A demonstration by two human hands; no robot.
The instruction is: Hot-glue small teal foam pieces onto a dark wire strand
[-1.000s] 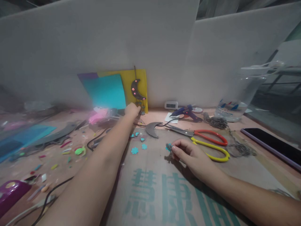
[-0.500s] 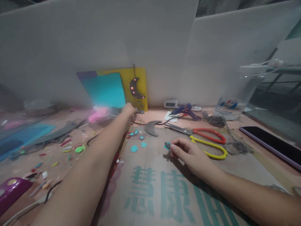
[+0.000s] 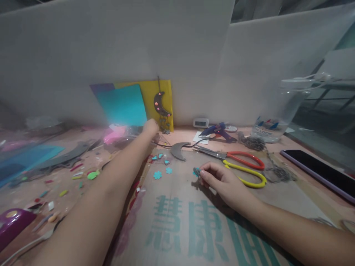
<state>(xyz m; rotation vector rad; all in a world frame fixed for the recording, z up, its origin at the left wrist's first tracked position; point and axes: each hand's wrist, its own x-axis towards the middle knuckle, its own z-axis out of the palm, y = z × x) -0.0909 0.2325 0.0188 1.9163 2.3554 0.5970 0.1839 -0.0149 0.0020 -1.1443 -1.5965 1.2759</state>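
My right hand is closed in a pinch on a small bundle of grey yarn, held just above the cardboard. A bit of blue foam shows behind the yarn. My left hand reaches to the back, beside the hanging moon ornament with pink dots; its fingers are hidden behind the back of the hand. Between the hands lies a grey crescent. Nearer to me are a blue foam flower, a smaller flower and small blue hearts.
Scissors with red and yellow handles lie right of centre. Behind them are a glue gun, a small digital clock and yarn. A phone and clear jug stand right. Foam scraps litter the left.
My left hand has shifted very slightly at the back, and the view has moved a little. My right hand keeps its pinch on the yarn.
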